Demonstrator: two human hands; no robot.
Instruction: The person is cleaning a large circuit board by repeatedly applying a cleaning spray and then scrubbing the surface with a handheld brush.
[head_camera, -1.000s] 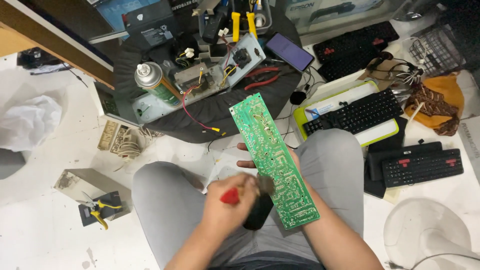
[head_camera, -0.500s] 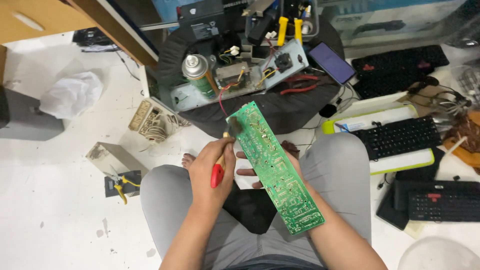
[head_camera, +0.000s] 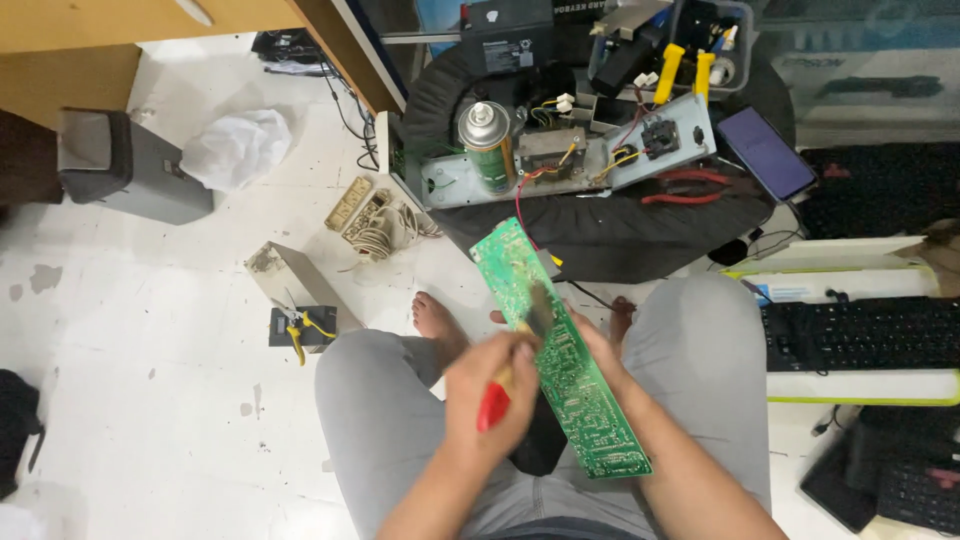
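Head view: left hand (head_camera: 490, 385) clamps a red-handled brush (head_camera: 497, 398), bristles on the green circuit board (head_camera: 560, 360); right hand (head_camera: 598, 345), gripping the board's three-o'clock edge, tilts it over the lap for access.

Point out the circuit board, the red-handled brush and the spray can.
circuit board (head_camera: 585, 400), head view, middle of the green solder side.
red-handled brush (head_camera: 492, 408), head view, red handle below the left hand's fingers.
spray can (head_camera: 487, 147), head view, green body below the metal top.

White scuffed floor (head_camera: 150, 330) w/ wooden desk (head_camera: 120, 25) top left, round black table (head_camera: 610, 230) center.
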